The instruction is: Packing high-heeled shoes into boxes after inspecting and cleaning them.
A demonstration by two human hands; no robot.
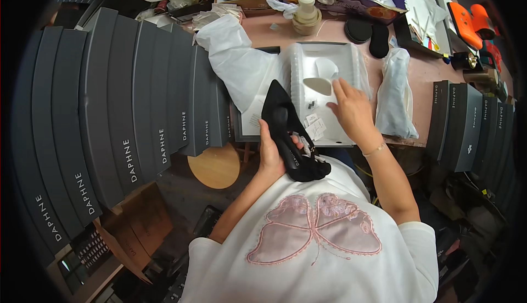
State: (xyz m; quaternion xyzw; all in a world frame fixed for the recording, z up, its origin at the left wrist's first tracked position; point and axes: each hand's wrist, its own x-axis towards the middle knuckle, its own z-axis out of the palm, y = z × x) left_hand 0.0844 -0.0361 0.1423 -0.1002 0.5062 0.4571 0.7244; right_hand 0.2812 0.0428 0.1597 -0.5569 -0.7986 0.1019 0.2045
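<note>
Hands apart here, each busy with its own thing. Our left hand (270, 154) is clamped around a black pointed shoe (288, 132), gripping it about the middle, just above our lap at the near edge of the bench (417, 67). The shoe's long axis runs away from us: toe aimed up toward the far side, heel end down against our white shirt (313, 237). Our right hand (351, 110) lies open, fingers spread, palm down on the white paper lining inside the open shoe box (324, 91), holding nothing that we can make out. That box sits just beyond and to the right of the shoe's toe, so the left hand has the shoe and the right is nearer the box. A wrapped bundle (395, 94) lies to the right of the box, and stacked dark boxes (126, 110) stand at our left.
</note>
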